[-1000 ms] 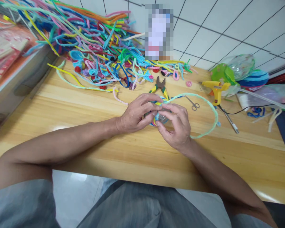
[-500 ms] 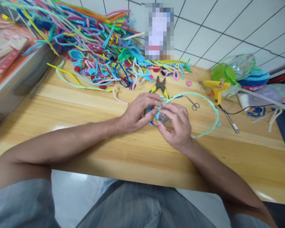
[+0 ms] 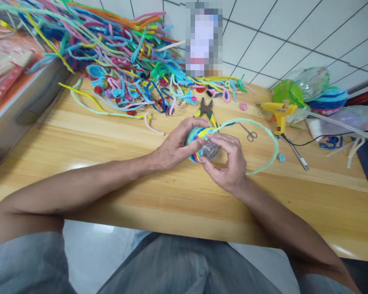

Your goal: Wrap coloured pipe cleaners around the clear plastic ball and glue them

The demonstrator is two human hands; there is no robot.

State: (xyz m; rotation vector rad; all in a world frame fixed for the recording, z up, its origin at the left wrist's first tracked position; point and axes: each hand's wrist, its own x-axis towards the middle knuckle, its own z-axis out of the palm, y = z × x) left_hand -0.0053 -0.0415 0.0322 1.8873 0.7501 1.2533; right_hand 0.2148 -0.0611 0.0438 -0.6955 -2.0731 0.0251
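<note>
A clear plastic container [image 3: 209, 150], ringed by pipe cleaners in blue, green, yellow and pink, lies between my two hands. My left hand [image 3: 174, 146] is closed around its left side, the thumb pressing across the coloured rings. At the right rim, my right hand [image 3: 228, 161] grips with thumb and bent fingers. From the top of the rings a pale green pipe cleaner [image 3: 274, 139] loops out to the right and passes behind my right hand. Its ends are partly hidden by my fingers. Just beyond my hands lie pliers [image 3: 207, 110] with green and yellow handles.
Small scissors [image 3: 250, 134] and a yellow glue gun [image 3: 279, 114] lie right of my hands, near a pen-like tool [image 3: 298, 155] and a small blue coil [image 3: 281, 157]. A tangled pipe cleaner pile [image 3: 116, 53] fills the back left, beside a box [image 3: 24, 98]. A blurred-out screen [image 3: 204, 41] stands behind.
My left fingers have drawn back from the top, so more of the coloured rings and a yellow piece show. The pale green loop has shifted slightly, uncovering the small blue coil.
</note>
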